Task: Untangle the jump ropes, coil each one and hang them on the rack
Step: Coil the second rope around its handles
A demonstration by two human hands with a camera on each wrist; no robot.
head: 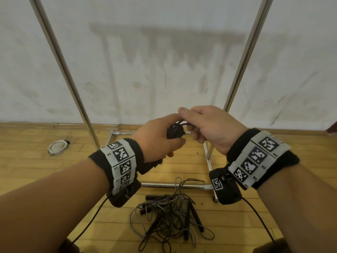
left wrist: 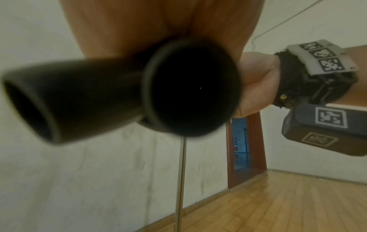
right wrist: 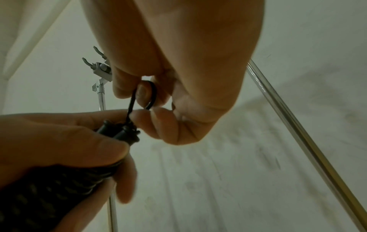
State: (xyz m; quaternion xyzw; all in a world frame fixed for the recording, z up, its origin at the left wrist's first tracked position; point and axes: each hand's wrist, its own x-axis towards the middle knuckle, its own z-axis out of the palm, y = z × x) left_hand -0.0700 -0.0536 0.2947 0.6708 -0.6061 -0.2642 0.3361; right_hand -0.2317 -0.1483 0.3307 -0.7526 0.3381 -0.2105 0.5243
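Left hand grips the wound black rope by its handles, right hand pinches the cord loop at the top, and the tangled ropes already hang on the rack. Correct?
Not quite: the tangled ropes lie on the floor, as the head view shows. The rest holds.

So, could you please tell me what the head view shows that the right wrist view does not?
Only the head view shows the tangled ropes on the wooden floor and the rack's base bars. Only the right wrist view shows the rack's hooks and the cord loop the right hand pinches. Both show the left hand gripping the rope handles.
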